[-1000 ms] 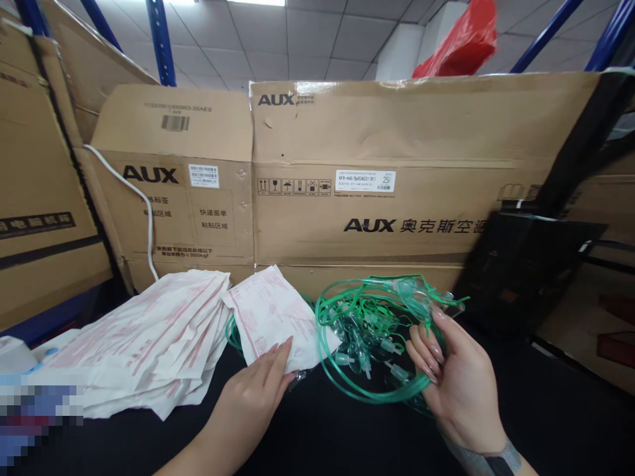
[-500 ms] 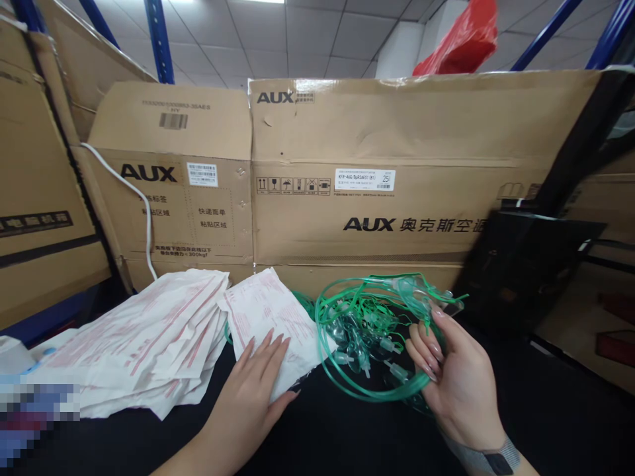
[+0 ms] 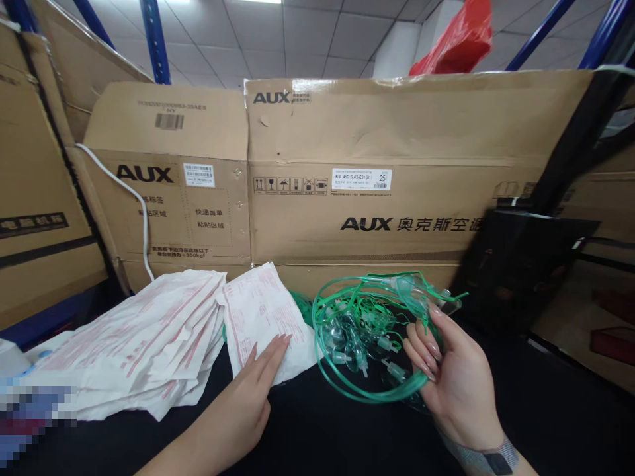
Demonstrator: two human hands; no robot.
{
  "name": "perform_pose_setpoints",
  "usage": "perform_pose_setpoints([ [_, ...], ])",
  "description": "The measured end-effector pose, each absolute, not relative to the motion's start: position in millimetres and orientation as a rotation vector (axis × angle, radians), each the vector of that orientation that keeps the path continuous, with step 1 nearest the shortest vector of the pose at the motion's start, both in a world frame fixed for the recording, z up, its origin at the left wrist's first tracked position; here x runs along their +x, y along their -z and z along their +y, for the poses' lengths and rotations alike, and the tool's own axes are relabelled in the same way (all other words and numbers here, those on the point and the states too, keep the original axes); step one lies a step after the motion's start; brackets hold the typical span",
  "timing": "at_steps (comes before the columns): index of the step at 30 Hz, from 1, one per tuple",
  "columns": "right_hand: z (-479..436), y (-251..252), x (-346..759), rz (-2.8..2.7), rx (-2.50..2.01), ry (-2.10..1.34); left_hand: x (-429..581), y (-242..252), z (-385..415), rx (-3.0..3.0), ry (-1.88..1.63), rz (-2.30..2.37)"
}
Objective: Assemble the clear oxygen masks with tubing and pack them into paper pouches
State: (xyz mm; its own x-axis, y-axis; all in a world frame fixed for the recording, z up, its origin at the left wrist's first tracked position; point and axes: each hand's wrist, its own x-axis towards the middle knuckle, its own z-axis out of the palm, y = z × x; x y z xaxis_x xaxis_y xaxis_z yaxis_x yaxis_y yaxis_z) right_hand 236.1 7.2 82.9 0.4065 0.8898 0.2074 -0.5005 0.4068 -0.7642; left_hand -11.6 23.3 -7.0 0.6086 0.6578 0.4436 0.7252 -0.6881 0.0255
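My right hand (image 3: 459, 373) is closed around a green oxygen mask tubing (image 3: 370, 398), coiled in a wide loop. A clear green plastic piece (image 3: 404, 285) with a green strap sticks up from the same grip. Behind the loop lies a heap of clear green masks (image 3: 350, 340) with straps and connectors. My left hand (image 3: 253, 396) rests on a white packet (image 3: 265, 311) with pale red print, its fingers stretched over the lower part and its thumb drawn in. Left of it a fanned pile of similar white packets (image 3: 143, 344) is spread out.
Two AUX cardboard boxes (image 3: 297, 235) form a wall behind the black work surface (image 3: 317, 436). A black box (image 3: 526, 264) stands at the right. A white cable (image 3: 143, 211) hangs at the left, and a red bag (image 3: 456, 39) sits on top.
My left hand has drawn its fingers closer together and its thumb in, still on the packet. The packet lies slightly further left and up in view. My right hand keeps its grip on the tubing.
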Motion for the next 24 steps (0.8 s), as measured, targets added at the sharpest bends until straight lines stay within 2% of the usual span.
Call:
perform_pose_setpoints([
  [12,7.3,-55.0,209.4,-0.684,-0.742,-1.229,-15.4,21.4,39.5,-2.442,0.876,-1.184],
  [24,-3.3,-51.2,200.0,-0.794,-0.858,-1.162,-13.5,1.7,34.1,-2.528,1.496,-1.516],
])
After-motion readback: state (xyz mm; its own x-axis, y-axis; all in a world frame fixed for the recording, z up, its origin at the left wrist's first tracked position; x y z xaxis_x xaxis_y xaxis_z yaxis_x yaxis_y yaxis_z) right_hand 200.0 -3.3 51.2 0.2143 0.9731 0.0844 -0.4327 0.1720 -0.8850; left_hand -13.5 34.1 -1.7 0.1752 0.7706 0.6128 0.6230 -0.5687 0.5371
